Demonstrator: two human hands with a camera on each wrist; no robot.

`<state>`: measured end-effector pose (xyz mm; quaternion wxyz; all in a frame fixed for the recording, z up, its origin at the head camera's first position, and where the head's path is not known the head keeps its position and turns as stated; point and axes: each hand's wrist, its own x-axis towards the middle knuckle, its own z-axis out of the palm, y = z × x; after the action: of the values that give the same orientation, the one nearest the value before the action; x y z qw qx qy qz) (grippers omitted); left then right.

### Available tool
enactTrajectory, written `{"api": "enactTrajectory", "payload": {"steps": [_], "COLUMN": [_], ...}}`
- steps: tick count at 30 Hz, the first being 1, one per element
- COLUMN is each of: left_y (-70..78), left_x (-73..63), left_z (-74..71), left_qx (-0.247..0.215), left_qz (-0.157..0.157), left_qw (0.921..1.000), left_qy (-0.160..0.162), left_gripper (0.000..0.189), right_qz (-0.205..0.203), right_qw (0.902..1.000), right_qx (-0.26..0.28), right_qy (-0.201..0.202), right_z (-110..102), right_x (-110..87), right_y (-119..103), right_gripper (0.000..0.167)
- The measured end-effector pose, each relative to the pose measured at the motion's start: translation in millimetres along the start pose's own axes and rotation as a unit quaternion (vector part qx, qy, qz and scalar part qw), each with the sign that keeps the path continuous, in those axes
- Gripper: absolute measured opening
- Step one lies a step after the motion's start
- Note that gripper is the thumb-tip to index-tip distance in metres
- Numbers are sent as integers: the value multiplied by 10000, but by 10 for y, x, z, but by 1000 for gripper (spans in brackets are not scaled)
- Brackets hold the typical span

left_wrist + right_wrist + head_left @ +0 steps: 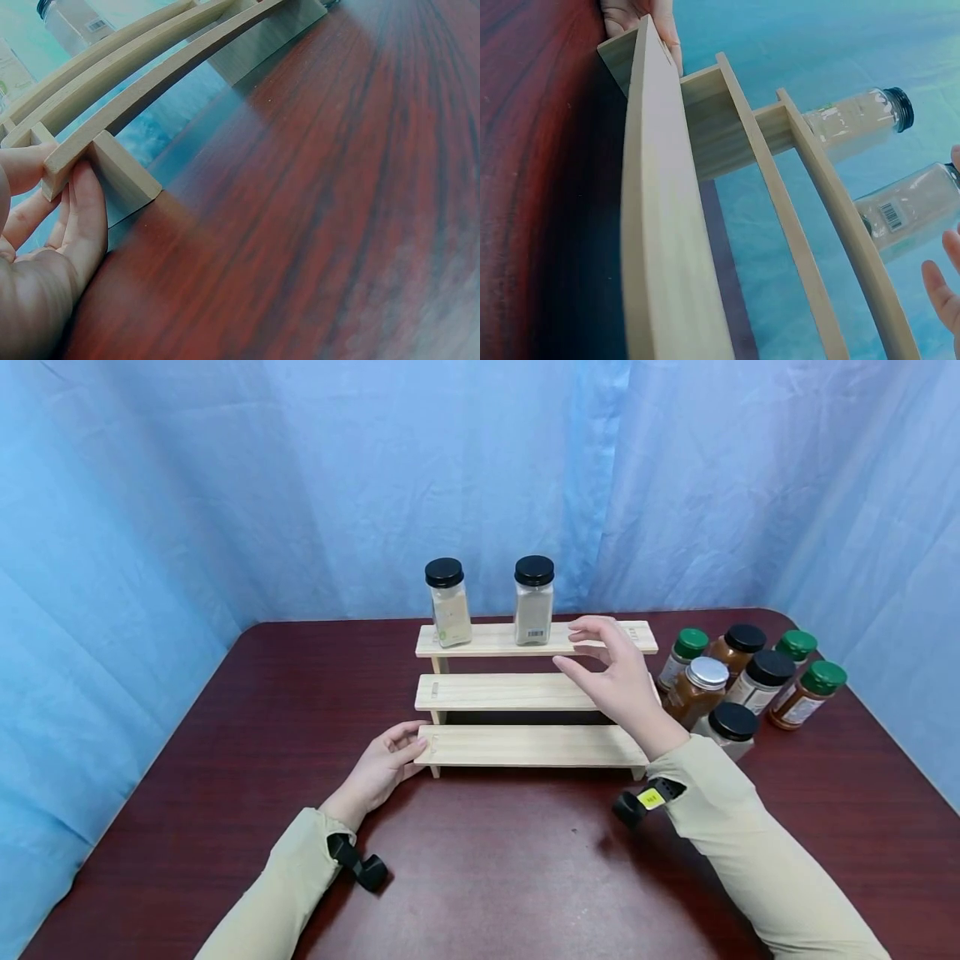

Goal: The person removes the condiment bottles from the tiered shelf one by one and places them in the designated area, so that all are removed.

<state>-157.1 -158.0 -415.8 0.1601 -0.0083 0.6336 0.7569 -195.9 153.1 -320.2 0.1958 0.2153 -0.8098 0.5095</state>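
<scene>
A three-tier wooden rack [517, 692] stands on the table. My left hand [384, 768] grips the left end of its lowest board, thumb above and fingers beneath, as the left wrist view shows close up. Two clear spice jars with black lids stand on the top board: the left jar [451, 610] holds pale yellowish contents, the right jar [534, 606] whitish ones and bears a barcode. Over the right part of the rack hovers my right hand [617, 681], empty, fingers spread and loosely bent, just right of the barcode jar. Its fingertips [934, 277] show at the right wrist view's edge.
Several more jars crowd the table right of the rack, among them a silver-lidded brown jar [696, 692], a black-lidded jar [731, 727] by my right sleeve and a green-lidded jar [806, 695]. Blue curtains [450, 468] hang behind and beside the dark red table [495, 877].
</scene>
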Motion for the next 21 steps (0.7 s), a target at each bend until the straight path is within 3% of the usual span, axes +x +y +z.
{"api": "enactTrajectory", "payload": {"steps": [7,15,21], "left_y": [8,0,2], "left_x": [-8,-9,-2], "left_z": [0,2,2], "left_qx": [4,-41,-2], "left_qz": [23,4,22], "left_qw": [10000,10000,10000], "left_qy": [-28,-11,6], "left_gripper": [45,45,43], "right_qz": [40,392,411], "right_qw": [9999,9983,9969], "right_qx": [-108,-207,-419], "right_qy": [49,-373,-530], "right_z": [17,48,80], "right_x": [125,284,391], "right_y": [-23,-72,-91], "right_gripper": [47,73,85]}}
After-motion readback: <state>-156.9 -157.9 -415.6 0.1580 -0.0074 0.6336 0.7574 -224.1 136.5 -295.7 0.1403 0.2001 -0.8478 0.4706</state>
